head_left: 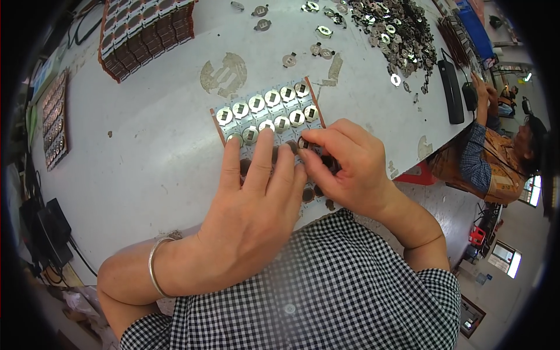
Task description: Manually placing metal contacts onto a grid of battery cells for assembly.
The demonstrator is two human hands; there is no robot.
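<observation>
A circuit board panel [314, 96] with brown edge strips lies flat before me. Its far rows carry shiny round metal clips [256, 104], while dark round spots show in the nearer rows. My left hand [248, 213] rests palm down across the panel's near left part, fingers spread, tips on or close to the clips. Thumb and forefinger of my right hand [356, 166] pinch a round metal clip [303, 142] at the panel's right side, next to my left fingertips. Both hands hide much of the near rows.
A tall stack of panels [146, 41] stands at the far left, another panel [55, 119] at the left edge. Loose clips [402, 49] are heaped at the far right. A black box [451, 90] and a co-worker [493, 154] are on the right, a black adapter [55, 224] on the left.
</observation>
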